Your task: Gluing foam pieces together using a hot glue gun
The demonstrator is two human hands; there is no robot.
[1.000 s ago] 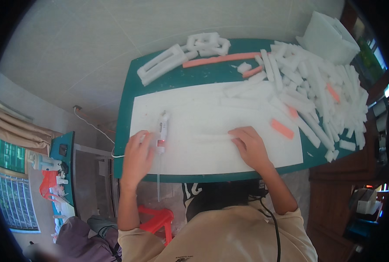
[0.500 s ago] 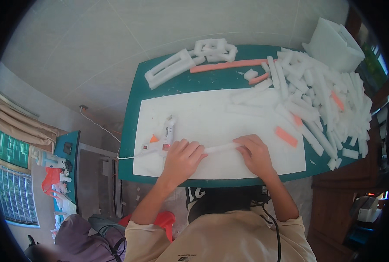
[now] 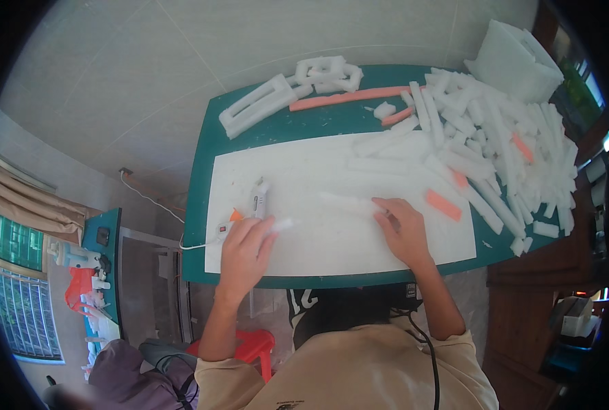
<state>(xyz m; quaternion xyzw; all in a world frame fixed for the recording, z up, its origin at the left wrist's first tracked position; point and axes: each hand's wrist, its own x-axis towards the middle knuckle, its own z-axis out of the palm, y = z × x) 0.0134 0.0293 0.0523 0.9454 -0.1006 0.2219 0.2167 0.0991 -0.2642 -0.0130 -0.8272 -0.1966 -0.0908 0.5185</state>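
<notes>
My left hand (image 3: 245, 251) is at the left of the white board (image 3: 311, 253), fingers closed on what looks like a short white foam piece (image 3: 282, 224) jutting from its fingertips. Just beyond that hand lies a white glue gun (image 3: 260, 199), its handle partly hidden by my fingers. My right hand (image 3: 401, 231) pinches the right end of a white foam strip (image 3: 345, 203) at the board's middle. White on white, the strip's outline is faint.
White foam strips (image 3: 485, 143) are heaped at the right of the green table (image 3: 250, 281). A flat orange piece (image 3: 444, 205) lies beside them. Joined foam frames (image 3: 256, 108) and a long orange strip (image 3: 345, 98) lie at the back. A white cord (image 3: 194, 247) crosses the left edge.
My left hand has moved left, away from the right hand, toward the glue gun's handle. The strip that was between both hands now shows farther back, at my right hand only.
</notes>
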